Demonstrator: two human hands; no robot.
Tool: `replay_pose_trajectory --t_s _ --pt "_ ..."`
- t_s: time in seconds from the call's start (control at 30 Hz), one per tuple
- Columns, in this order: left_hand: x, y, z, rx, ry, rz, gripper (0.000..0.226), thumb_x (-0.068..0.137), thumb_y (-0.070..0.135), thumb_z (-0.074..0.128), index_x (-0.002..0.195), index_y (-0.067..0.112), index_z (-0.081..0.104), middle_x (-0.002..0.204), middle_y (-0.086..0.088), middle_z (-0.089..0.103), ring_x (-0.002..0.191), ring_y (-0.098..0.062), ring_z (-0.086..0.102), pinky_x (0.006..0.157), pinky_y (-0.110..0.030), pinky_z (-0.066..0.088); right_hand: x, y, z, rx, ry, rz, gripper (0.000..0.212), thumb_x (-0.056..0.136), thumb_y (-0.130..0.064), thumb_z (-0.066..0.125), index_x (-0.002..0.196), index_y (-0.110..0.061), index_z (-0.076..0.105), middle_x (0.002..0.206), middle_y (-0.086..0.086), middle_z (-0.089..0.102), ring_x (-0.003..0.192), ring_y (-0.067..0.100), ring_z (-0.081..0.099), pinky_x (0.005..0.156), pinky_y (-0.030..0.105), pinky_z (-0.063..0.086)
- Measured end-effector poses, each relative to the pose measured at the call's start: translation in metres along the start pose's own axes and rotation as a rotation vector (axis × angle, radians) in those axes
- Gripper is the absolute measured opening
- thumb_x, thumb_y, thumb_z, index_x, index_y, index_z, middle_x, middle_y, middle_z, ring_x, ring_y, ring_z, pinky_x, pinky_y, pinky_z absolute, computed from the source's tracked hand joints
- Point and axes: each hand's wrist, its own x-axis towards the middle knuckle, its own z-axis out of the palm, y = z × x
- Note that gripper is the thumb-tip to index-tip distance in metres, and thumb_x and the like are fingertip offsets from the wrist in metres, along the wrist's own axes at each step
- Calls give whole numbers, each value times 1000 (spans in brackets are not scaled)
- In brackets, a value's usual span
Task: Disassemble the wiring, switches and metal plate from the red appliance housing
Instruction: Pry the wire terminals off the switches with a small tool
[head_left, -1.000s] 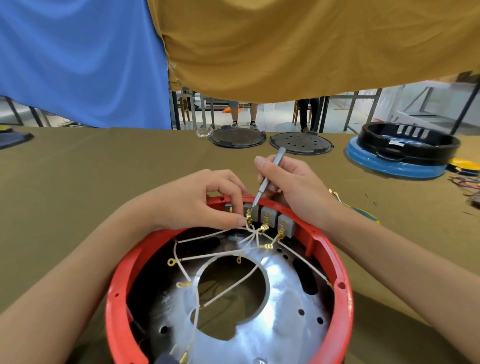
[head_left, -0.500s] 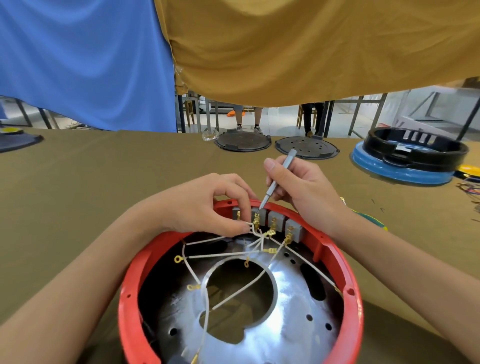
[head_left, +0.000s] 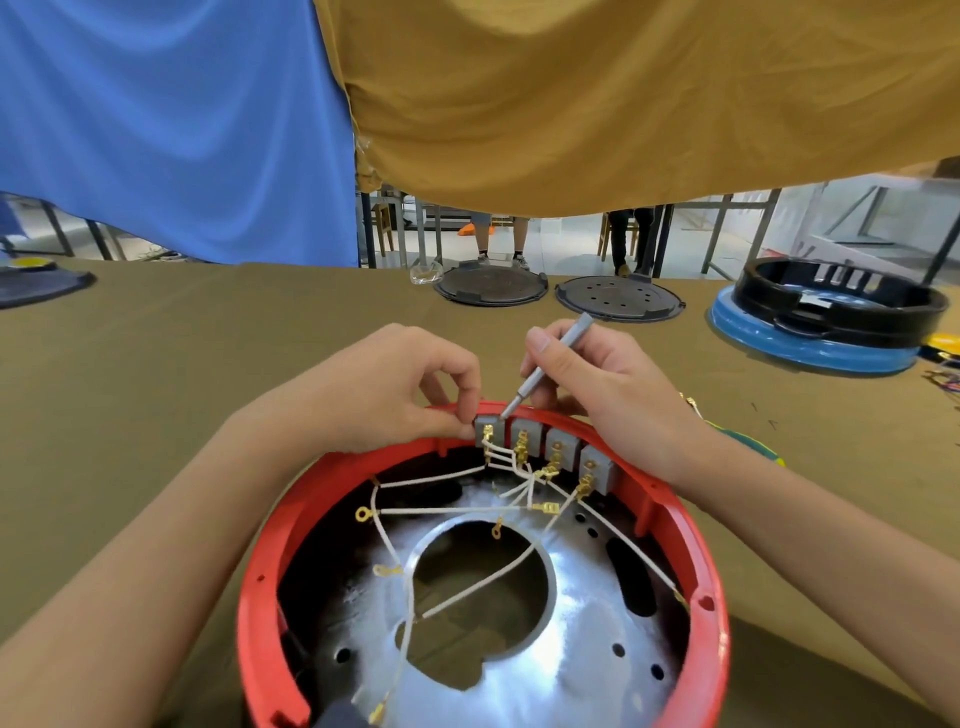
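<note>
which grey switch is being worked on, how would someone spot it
Find the red housing nearest the camera. Four grey switches line its far inner wall. It is the leftmost switch, pinched by the left hand, with the screwdriver tip at its top.

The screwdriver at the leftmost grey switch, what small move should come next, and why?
Probably lever that leftmost switch up with the screwdriver: its tip sits at the switch's top edge, the left hand pinches the switch, and wires remain attached.

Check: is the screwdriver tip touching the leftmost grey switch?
Touching. Head view shows the screwdriver tip meeting the top edge of the leftmost grey switch, no gap visible.
</note>
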Motion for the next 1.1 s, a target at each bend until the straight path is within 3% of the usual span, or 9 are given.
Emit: replay_pose_trajectory --t_s 0.13,0.23,0.4,0.53,0.73,0.9,1.0,1.1 --pt "1 3 1 -14 16 22 31 75 26 85 68 40 59 87 14 72 82 2 65 70 -16 49 -1 -7 -3 -120 16 -73 33 100 -34 53 85 -7 62 72 2 63 67 19 63 71 39 56" --pt "-2 4 -5 -50 -51 9 20 75 33 84 75 39 65 97 19 72 90 5 65 78 -20 53 -1 -6 -2 -125 55 -104 31 99 -35 54 85 -8 61 73 2 64 66 12 64 68 36 56" --pt "-4 8 -9 -64 -96 82 11 78 35 81 84 37 73 107 18 68 100 2 62 81 -6 48 -1 -5 0 -152 56 -157 30 93 -40 57 87 -11 63 79 9 67 70 16 67 69 37 57" --pt "-2 8 -3 -43 -33 117 8 76 32 84 79 28 78 108 17 66 98 -1 64 78 -6 47 -2 -4 -1 -221 22 -178 21 97 -28 60 87 -10 63 77 5 69 70 14 69 69 33 58" --pt "-1 5 -1 -108 3 61 14 71 37 86 73 27 78 102 24 63 89 8 61 73 -5 42 -4 -10 -1 -367 -1 -251 22 94 -40 59 86 -20 65 74 -3 64 68 13 62 62 32 53" --pt "1 5 3 -176 -46 24 15 70 37 86 74 24 79 104 21 64 103 7 59 87 -18 42 -1 -16 1 -426 -58 -254 25 93 -43 57 86 -19 64 76 -2 66 74 18 66 67 45 55" --pt "1 6 5 -210 -60 12 17 68 40 86 73 25 78 109 17 64 110 1 58 100 -33 45 5 -17 3 -402 -60 -213 22 96 -37 58 84 -20 64 72 0 67 67 16 66 66 35 55" --pt "1 6 6 -228 -46 8 21 63 45 84 70 26 78 104 24 62 107 0 59 98 -32 45 9 -15 3 -248 -50 -114 21 98 -28 59 83 -15 63 68 8 65 59 20 61 62 31 55"
